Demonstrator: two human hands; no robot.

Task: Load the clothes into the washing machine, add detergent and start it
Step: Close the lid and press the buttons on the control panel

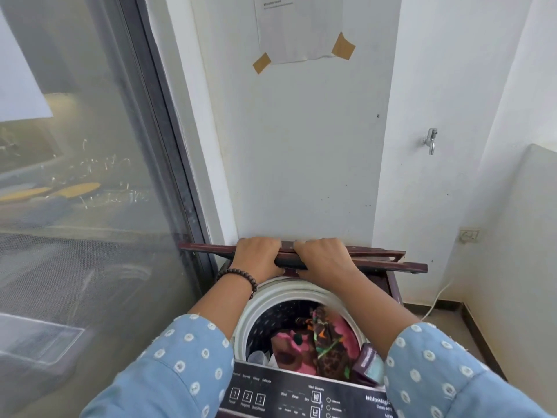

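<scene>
White walls [301,146] close off a narrow laundry corner, with a large glass door [75,176] running down the left side. Against the far wall, the left hand [256,257] and the right hand [324,259] sit side by side on the folded dark maroon lid [376,257] of a top-loading washing machine [394,285]; both have their fingers curled over the lid's upper edge and thumbs tucked beneath, gripping it. A dark beaded bracelet [241,277] circles the left wrist, and both forearms come up out of blue sleeves [180,357] dotted with white. Just below the hands, nearer the viewer, the white ring of the drum [271,300] lies open, and inside it are the clothes [319,342]: pink fabric with a dark patterned piece on top, plus a purple item at the right edge. Nearest of all is the machine's dark control panel [286,396], with numbered buttons at its left. On the far wall above hangs a sheet of paper [298,28] fixed with brown tape. To the right, a metal tap [431,140] sticks out of the wall, a wall socket [469,235] sits lower down, and a white cable [437,300] trails to the floor.
</scene>
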